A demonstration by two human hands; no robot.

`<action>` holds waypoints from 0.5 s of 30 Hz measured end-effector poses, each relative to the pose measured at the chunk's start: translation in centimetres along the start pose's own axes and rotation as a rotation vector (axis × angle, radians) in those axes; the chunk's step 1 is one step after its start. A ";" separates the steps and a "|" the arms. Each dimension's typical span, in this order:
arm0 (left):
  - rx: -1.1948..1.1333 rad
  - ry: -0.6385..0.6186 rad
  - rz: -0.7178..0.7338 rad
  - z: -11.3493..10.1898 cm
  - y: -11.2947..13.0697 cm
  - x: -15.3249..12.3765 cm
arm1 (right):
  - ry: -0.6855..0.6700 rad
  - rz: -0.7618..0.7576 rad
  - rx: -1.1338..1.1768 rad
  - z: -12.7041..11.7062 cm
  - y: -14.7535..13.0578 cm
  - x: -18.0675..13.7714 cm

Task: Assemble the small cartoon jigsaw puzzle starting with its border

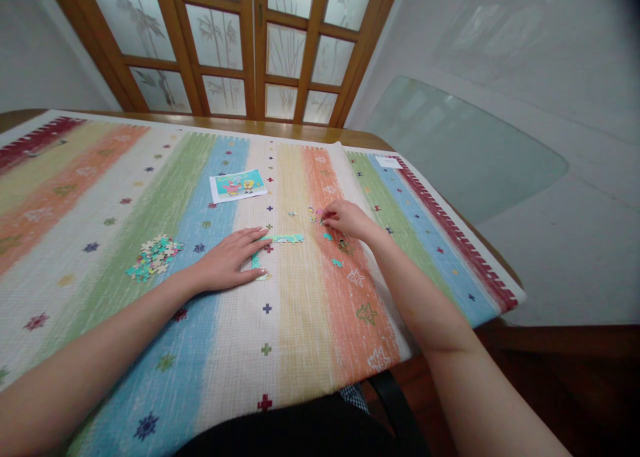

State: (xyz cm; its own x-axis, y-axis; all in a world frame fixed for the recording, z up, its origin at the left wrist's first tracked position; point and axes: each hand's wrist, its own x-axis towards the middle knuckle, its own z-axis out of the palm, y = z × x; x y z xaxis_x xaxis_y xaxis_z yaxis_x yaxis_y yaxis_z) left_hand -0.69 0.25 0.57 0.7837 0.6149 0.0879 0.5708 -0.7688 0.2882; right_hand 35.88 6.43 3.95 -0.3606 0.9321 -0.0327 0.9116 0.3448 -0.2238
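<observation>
My left hand (235,258) lies with its fingers stretched over a partly joined strip of jigsaw puzzle (287,239), greenish and turquoise, which runs out past the fingertips and down between finger and thumb. To the right, my right hand (345,218) has its fingers pinched together at a few small pink and yellow puzzle pieces (314,214) on the orange stripe. Whether a piece is between those fingertips is hidden. Two turquoise pieces (337,263) lie just below that hand, and one pale piece (292,213) sits to its left.
A heap of loose puzzle pieces (154,257) rests left of my left forearm. Beyond the hands lies a printed cartoon picture (239,185). The striped tablecloth (300,337) covers the table, with a small white card (389,162) at the far right. Wood-and-glass doors (255,50) stand behind.
</observation>
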 end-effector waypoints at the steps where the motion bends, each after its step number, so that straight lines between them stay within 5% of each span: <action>1: -0.003 0.001 -0.001 0.0 0.0 0.0 | 0.006 -0.004 -0.004 0.0 -0.2 0.0; 15: 0.011 -0.004 -0.012 -0.1 0.2 0.0 | -0.004 -0.043 -0.042 0.0 -2.3 1.2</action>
State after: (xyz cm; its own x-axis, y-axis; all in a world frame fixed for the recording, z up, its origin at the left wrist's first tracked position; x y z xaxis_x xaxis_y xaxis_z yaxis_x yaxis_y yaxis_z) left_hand -0.61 0.15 0.67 0.7781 0.6230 0.0807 0.5826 -0.7636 0.2784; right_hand 33.40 6.74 4.43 -0.4001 0.9160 -0.0279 0.9029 0.3888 -0.1835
